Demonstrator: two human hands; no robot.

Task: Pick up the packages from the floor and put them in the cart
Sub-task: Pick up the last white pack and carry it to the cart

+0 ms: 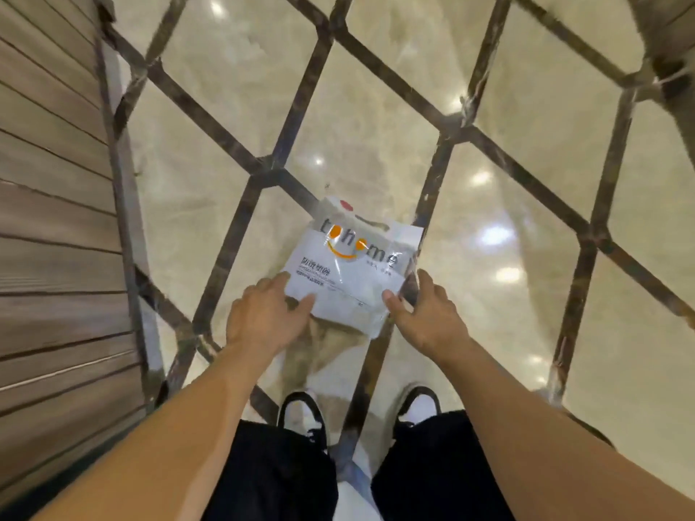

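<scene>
A white plastic package [353,265] with an orange and grey logo lies flat on the cart's dark metal lattice [270,169], near the middle of the head view. My left hand [263,317] holds its near left corner, thumb on top and fingers along the edge. At the near right corner, my right hand [428,314] grips it with the thumb on the top face. The shiny floor shows through the lattice under the package.
A brown slatted wooden panel [52,220] runs along the left side of the lattice. The glossy beige floor [507,163] lies beneath. My feet in black and white shoes [301,411] stand at the near edge, under the bars.
</scene>
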